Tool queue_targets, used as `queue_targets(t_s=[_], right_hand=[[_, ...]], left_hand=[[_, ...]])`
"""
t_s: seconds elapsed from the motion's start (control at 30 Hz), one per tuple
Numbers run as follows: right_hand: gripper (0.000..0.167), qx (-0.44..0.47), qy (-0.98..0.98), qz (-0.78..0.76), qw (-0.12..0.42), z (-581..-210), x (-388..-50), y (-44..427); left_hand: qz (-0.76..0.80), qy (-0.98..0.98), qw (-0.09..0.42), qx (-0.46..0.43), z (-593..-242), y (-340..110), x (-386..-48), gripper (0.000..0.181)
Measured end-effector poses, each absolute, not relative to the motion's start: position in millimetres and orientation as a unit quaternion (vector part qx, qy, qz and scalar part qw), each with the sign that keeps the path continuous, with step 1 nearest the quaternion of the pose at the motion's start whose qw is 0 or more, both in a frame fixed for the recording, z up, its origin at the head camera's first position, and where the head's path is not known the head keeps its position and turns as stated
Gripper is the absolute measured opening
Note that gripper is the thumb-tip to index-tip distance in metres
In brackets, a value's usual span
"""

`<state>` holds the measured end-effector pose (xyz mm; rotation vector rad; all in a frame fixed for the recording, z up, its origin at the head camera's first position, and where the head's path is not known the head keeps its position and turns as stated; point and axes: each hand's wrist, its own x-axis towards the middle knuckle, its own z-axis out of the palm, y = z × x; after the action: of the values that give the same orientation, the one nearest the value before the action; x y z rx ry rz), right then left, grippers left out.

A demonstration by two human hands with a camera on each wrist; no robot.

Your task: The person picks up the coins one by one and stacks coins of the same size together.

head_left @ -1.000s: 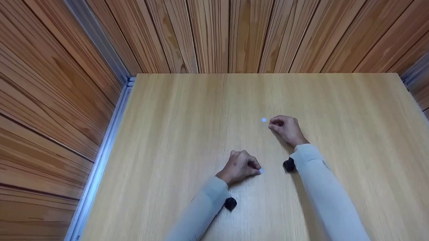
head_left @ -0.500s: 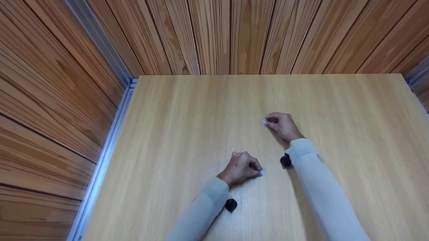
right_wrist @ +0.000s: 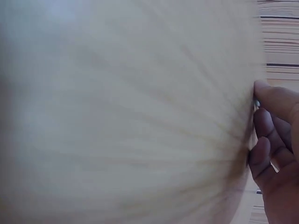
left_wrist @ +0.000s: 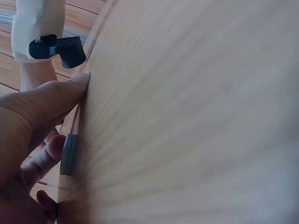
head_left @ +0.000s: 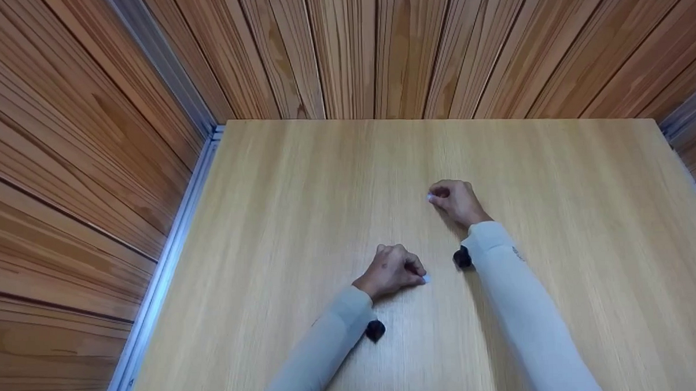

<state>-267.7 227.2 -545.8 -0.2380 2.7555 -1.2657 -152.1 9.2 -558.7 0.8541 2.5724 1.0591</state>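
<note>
Two small pale round discs lie on the wooden table. In the head view, the left hand (head_left: 391,269) rests low on the table, its thumb and finger curled at the edge of the nearer disc (head_left: 427,278). The left wrist view shows that disc (left_wrist: 68,154) edge-on against the tabletop, a fingertip touching it. Farther back, the right hand (head_left: 456,202) pinches the other disc (head_left: 430,197), mostly covered by its fingertips. Only a small glint of this disc (right_wrist: 256,103) shows between thumb and finger in the right wrist view.
A light wooden table (head_left: 301,191) spreads around both hands. Plank walls (head_left: 343,51) stand behind it and on the left, with a metal rail (head_left: 170,248) along its left edge. Black wrist cameras (head_left: 375,331) hang at the pale sleeves.
The right hand has moved slightly left and away from the person, and its fingertips have come onto the far disc. The left hand has stayed at its disc.
</note>
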Motion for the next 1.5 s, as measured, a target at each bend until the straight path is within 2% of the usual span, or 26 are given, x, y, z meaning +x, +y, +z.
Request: queue_targets(t_s=[0.4, 0.67, 0.97, 1.5], right_hand=[[0.019, -0.084, 0.906, -0.409, 0.075, -543.6, -260.6, 234.6], [0.023, -0.089, 0.896, -0.429, 0.072, -544.4, -258.6, 235.9], [0.021, -0.096, 0.906, -0.403, 0.091, -544.2, -259.8, 232.3], [0.017, -0.111, 0.890, -0.437, 0.063, -545.9, -245.2, 244.3]], left_hand=[[0.349, 0.885, 0.110, 0.288, -558.0, 10.3, -152.7, 0.005], [0.364, 0.879, 0.128, 0.282, -557.3, 9.6, -153.1, 0.005], [0.353, 0.882, 0.110, 0.292, -557.3, 9.9, -152.0, 0.005], [0.366, 0.877, 0.120, 0.286, -557.5, 9.9, -151.7, 0.005]])
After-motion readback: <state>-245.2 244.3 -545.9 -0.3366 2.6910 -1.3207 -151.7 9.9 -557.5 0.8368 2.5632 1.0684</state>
